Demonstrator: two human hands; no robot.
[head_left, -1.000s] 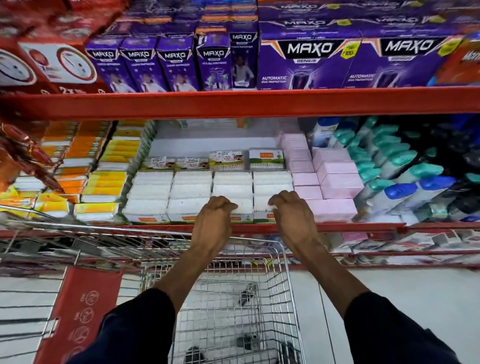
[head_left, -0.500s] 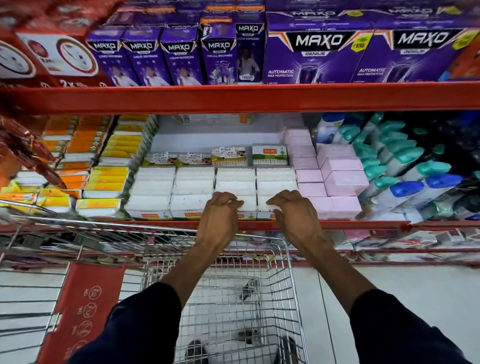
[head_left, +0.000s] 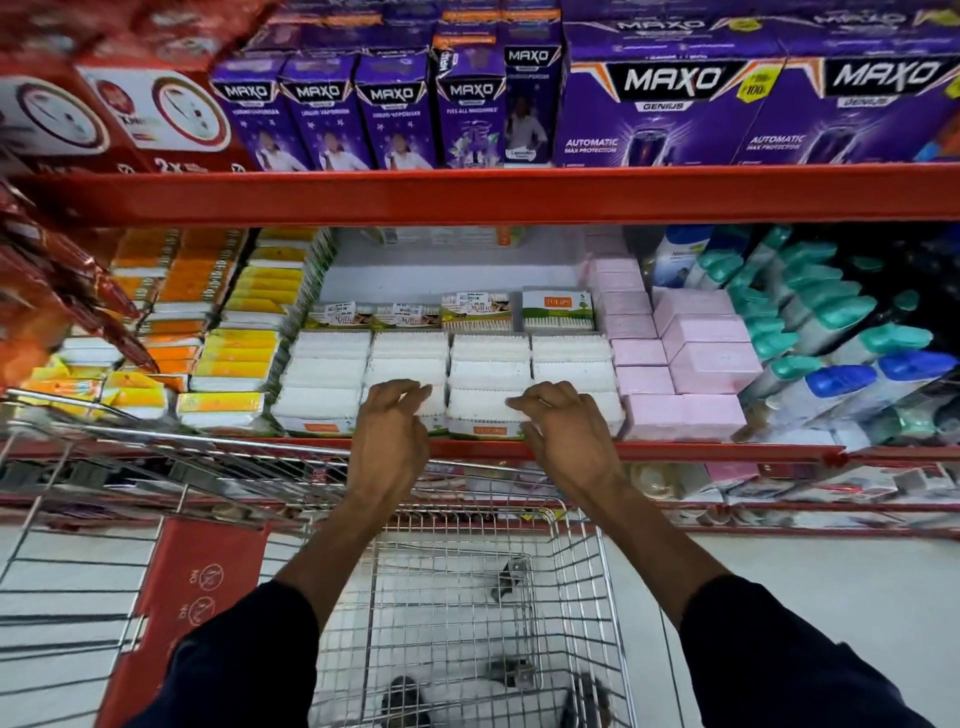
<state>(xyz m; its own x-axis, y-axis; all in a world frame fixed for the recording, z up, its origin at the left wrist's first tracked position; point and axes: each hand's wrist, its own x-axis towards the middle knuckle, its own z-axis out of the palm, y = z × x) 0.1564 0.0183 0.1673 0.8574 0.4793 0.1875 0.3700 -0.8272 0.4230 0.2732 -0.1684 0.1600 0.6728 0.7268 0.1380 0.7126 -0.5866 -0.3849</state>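
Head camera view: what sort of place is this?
Most likely a supermarket aisle: long red metal shelves carry rows of purple MAXO cardboard boxes and flat packs of white cotton buds, and a silver wire shopping trolley stands in front of them.
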